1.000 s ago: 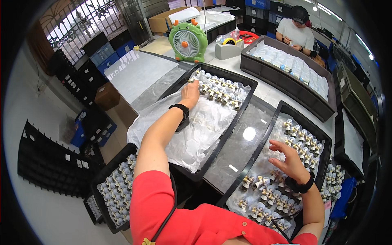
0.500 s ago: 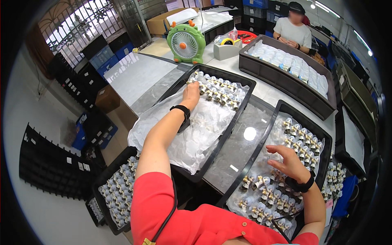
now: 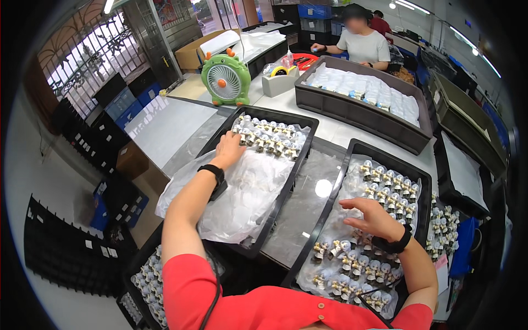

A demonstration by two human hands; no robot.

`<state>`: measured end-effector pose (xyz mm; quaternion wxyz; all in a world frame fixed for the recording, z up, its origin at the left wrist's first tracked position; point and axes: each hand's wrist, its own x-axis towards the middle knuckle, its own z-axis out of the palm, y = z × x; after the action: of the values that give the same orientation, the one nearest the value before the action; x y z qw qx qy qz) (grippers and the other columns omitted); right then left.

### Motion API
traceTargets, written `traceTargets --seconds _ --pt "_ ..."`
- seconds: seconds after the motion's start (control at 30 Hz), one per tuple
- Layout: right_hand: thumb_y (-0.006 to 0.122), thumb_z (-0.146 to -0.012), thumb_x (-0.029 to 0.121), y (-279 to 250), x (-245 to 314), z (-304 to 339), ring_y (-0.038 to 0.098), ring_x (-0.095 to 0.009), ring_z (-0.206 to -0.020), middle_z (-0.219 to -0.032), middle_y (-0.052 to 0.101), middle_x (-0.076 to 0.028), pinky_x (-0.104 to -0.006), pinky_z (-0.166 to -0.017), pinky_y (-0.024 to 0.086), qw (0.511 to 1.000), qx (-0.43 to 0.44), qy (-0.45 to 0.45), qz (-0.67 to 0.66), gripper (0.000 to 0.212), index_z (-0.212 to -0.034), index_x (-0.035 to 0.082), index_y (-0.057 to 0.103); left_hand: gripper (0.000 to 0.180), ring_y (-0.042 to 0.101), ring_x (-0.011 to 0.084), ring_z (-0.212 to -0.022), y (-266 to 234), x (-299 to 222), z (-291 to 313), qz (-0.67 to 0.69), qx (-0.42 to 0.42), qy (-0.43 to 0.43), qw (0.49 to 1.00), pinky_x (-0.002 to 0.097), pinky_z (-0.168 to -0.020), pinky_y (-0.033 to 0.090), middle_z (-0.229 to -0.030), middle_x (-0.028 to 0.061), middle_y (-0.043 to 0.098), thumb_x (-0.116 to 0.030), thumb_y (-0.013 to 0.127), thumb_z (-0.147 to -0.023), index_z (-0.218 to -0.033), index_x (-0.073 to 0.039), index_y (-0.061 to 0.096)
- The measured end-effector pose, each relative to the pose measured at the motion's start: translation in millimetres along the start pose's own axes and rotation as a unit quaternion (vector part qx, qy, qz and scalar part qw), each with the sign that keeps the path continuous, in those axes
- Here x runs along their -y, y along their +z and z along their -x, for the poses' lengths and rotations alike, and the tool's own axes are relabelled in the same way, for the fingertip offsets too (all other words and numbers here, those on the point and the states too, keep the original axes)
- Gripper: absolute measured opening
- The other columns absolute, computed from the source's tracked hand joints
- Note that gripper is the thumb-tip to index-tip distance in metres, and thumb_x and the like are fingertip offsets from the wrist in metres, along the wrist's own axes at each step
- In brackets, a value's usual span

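Past the left tray stands a fan; left hand: grip unclear; right hand: spread over figurines.

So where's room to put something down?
The grey tabletop between the left tray and right tray looks mostly free, like the pale panel left of the animal-shaped fan. Figurines crowd the right tray below the right hand.

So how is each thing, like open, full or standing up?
Left hand: at figurines, hold unclear
Right hand: open
Left tray: partly filled
Right tray: open, holding figurines
White liner: crumpled
Green fan: upright, spinning unclear
Grey bin: open, filled with white packets
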<state>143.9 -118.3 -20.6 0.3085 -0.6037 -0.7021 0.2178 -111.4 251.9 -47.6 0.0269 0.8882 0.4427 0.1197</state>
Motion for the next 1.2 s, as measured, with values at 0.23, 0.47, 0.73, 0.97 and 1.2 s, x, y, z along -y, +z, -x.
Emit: traceTargets --seconds 0.23,0.47,0.73,0.97,1.2 --pt "0.07 -0.078 0.02 2 0 4 0.061 -0.027 -0.094 -0.103 0.063 -0.014 -0.0354 -0.083 0.048 1.0 0.0 0.001 -0.006 0.041 -0.114 0.004 0.058 0.103 0.029 0.0468 -0.128 -43 12 78 -0.119 0.333 0.014 0.935 0.0567 -0.102 0.027 -0.142 0.0259 0.024 -0.066 0.064 -0.066 -0.143 -0.013 0.021" --pt "0.072 -0.076 0.017 5 2 2 0.061 -0.028 -0.096 -0.104 0.063 -0.017 -0.0354 -0.084 0.048 1.0 0.023 0.001 -0.011 0.042 -0.113 0.001 0.059 0.118 0.03 0.0459 -0.129 -81 25 143 -0.147 0.478 -0.053 0.864 0.0492 -0.104 0.028 -0.143 0.0296 0.02 -0.075 0.062 -0.062 -0.147 -0.016 0.006" --pt "0.071 -0.077 0.019 3 -9 6 0.062 -0.029 -0.093 -0.101 0.064 -0.017 -0.0356 -0.081 0.049 1.0 0.018 -0.015 0.014 0.041 -0.113 0.002 0.058 0.044 0.059 0.0237 -0.08 -104 -34 154 0.079 0.376 0.152 0.911 0.0335 -0.072 0.046 -0.088 0.0124 0.063 -0.044 0.056 -0.088 -0.112 -0.007 0.059" --pt "0.07 -0.078 0.02 -1 -10 5 0.062 -0.03 -0.095 -0.101 0.064 -0.018 -0.0371 -0.082 0.049 0.998 0.034 -0.031 0.041 0.043 -0.116 0.003 0.057 0.036 0.06 0.0193 -0.088 -77 -51 173 0.089 0.519 0.132 0.84 0.03 -0.08 0.045 -0.095 0.0101 0.066 -0.034 0.054 -0.09 -0.11 -0.006 0.062" --pt "0.07 -0.077 0.015 -11 -17 7 0.062 -0.025 -0.09 -0.101 0.065 -0.014 -0.0347 -0.08 0.049 0.999 -0.04 0.02 0.023 0.041 -0.114 0.002 0.058 0.031 0.06 0.0308 -0.1 -114 -89 160 -0.033 0.412 0.171 0.895 0.0347 -0.086 0.045 -0.106 0.0168 0.064 -0.011 0.055 -0.083 -0.113 -0.005 0.061"
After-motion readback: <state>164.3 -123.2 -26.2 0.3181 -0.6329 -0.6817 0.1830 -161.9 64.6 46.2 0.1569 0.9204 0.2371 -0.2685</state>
